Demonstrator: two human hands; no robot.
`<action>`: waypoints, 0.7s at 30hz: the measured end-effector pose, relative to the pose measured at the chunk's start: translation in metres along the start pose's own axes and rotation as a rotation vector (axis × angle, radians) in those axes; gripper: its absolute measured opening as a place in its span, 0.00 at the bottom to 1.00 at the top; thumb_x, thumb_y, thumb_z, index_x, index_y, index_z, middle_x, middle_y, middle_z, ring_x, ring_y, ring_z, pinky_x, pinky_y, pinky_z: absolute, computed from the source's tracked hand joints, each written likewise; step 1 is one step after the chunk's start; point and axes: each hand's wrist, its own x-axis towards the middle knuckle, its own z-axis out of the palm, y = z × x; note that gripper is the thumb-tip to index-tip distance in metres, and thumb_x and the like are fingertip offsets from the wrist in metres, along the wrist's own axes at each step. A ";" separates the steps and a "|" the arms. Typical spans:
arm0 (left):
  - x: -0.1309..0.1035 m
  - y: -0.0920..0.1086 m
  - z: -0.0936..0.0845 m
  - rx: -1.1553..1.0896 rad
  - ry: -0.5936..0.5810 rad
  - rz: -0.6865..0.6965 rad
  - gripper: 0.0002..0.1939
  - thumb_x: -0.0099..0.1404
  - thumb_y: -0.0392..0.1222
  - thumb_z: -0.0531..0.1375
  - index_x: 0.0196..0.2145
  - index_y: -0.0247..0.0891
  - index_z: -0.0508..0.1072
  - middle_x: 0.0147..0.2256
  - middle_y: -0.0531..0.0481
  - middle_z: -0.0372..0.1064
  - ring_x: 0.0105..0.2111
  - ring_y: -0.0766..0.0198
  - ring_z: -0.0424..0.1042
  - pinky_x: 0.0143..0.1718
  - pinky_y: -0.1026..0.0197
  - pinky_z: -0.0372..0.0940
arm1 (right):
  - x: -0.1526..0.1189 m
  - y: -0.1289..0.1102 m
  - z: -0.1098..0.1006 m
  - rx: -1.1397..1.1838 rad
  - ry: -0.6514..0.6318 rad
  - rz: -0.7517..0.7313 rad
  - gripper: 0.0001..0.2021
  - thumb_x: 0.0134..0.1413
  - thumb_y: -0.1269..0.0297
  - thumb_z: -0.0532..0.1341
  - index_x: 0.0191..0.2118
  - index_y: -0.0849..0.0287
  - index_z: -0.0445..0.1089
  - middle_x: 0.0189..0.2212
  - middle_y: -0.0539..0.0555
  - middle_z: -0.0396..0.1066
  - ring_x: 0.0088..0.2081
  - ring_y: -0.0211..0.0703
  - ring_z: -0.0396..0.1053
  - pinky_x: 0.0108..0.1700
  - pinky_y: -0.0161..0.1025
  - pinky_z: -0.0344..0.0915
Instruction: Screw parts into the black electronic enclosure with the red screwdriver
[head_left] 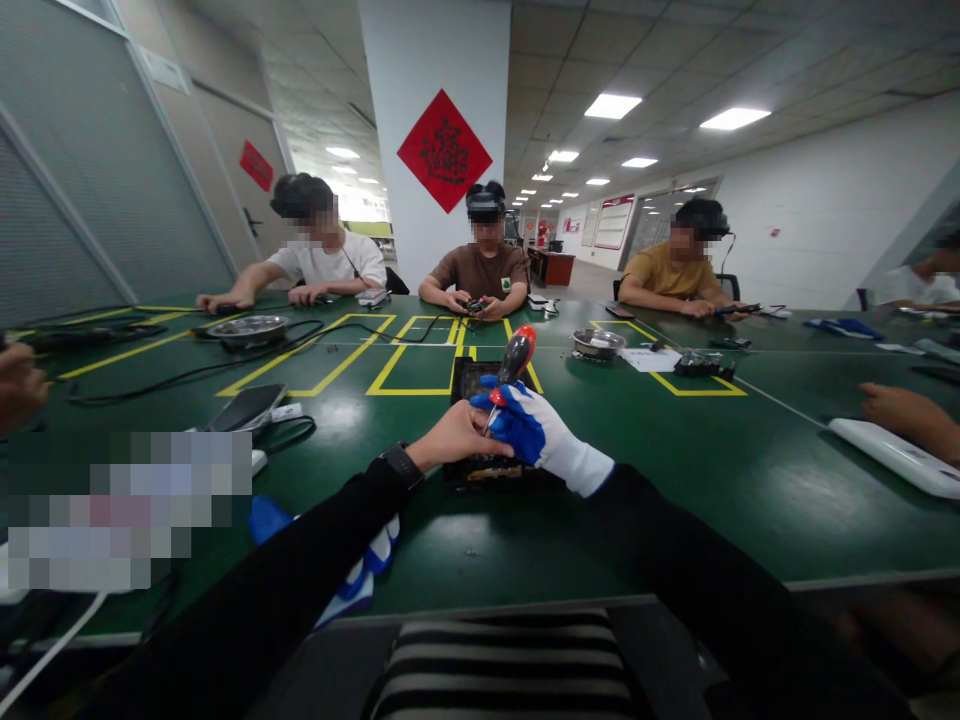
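My right hand [525,420], in a blue and white work glove, grips a screwdriver [517,355] with a red and dark grey handle. The handle points up and away, and its thin metal shaft slants down toward my left fingers. My left hand [459,437] is bare, with a dark band on the wrist. Its thumb and fingers are pinched together at the lower end of the shaft; whatever is between them is hidden. Both hands are over a black box-like device [471,472], which they partly cover.
A blue and white glove [360,585] lies by my left forearm. Beyond are metal bowls [598,343], black cables [187,372], a dark phone-like slab [249,407] and small black parts [701,364]. A white device [896,455] lies right. Several people sit around the green table [720,480].
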 end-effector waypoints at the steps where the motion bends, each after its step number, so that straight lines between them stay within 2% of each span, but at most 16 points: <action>1: 0.000 -0.001 -0.001 0.002 -0.005 0.006 0.20 0.46 0.49 0.67 0.14 0.29 0.66 0.15 0.55 0.58 0.18 0.73 0.57 0.22 0.68 0.54 | 0.000 -0.003 0.001 0.038 -0.027 0.041 0.12 0.56 0.60 0.54 0.44 0.59 0.64 0.33 0.52 0.73 0.23 0.33 0.66 0.27 0.33 0.68; 3: 0.001 -0.002 -0.001 0.003 -0.010 0.016 0.20 0.46 0.48 0.66 0.13 0.30 0.64 0.15 0.56 0.57 0.17 0.74 0.55 0.22 0.68 0.53 | -0.001 -0.007 0.003 0.096 -0.076 0.098 0.14 0.60 0.60 0.48 0.45 0.60 0.65 0.34 0.52 0.72 0.23 0.33 0.67 0.28 0.33 0.68; 5: 0.001 -0.003 -0.001 0.005 -0.011 0.017 0.20 0.47 0.47 0.66 0.13 0.30 0.64 0.15 0.57 0.56 0.18 0.75 0.54 0.22 0.68 0.52 | -0.001 -0.009 0.005 0.098 -0.090 0.088 0.14 0.61 0.62 0.47 0.44 0.60 0.65 0.34 0.52 0.72 0.24 0.32 0.67 0.27 0.31 0.67; 9: 0.001 -0.004 0.000 0.005 -0.014 0.007 0.18 0.47 0.48 0.66 0.15 0.29 0.68 0.16 0.55 0.59 0.19 0.74 0.56 0.23 0.68 0.54 | 0.000 -0.004 0.004 0.010 -0.065 -0.022 0.09 0.55 0.65 0.55 0.42 0.58 0.66 0.34 0.51 0.72 0.24 0.31 0.65 0.26 0.30 0.66; 15: -0.001 0.001 0.002 0.018 0.012 -0.009 0.20 0.45 0.50 0.67 0.15 0.29 0.69 0.15 0.54 0.60 0.19 0.72 0.58 0.22 0.67 0.55 | 0.002 0.007 -0.003 -0.046 0.003 -0.113 0.14 0.45 0.64 0.65 0.39 0.57 0.63 0.27 0.47 0.71 0.19 0.30 0.63 0.21 0.28 0.63; 18: 0.000 0.003 0.001 0.015 0.012 -0.007 0.20 0.45 0.50 0.67 0.14 0.29 0.68 0.15 0.54 0.59 0.19 0.72 0.58 0.22 0.68 0.55 | 0.002 0.003 -0.001 -0.002 -0.010 -0.056 0.12 0.49 0.62 0.62 0.40 0.59 0.64 0.28 0.49 0.72 0.21 0.31 0.65 0.23 0.30 0.65; 21: 0.000 0.003 0.001 -0.003 0.013 -0.014 0.21 0.44 0.50 0.67 0.13 0.29 0.67 0.14 0.55 0.58 0.18 0.72 0.57 0.21 0.68 0.55 | 0.000 -0.004 0.001 0.084 -0.058 0.087 0.14 0.58 0.58 0.52 0.46 0.59 0.63 0.32 0.51 0.72 0.22 0.32 0.67 0.26 0.32 0.68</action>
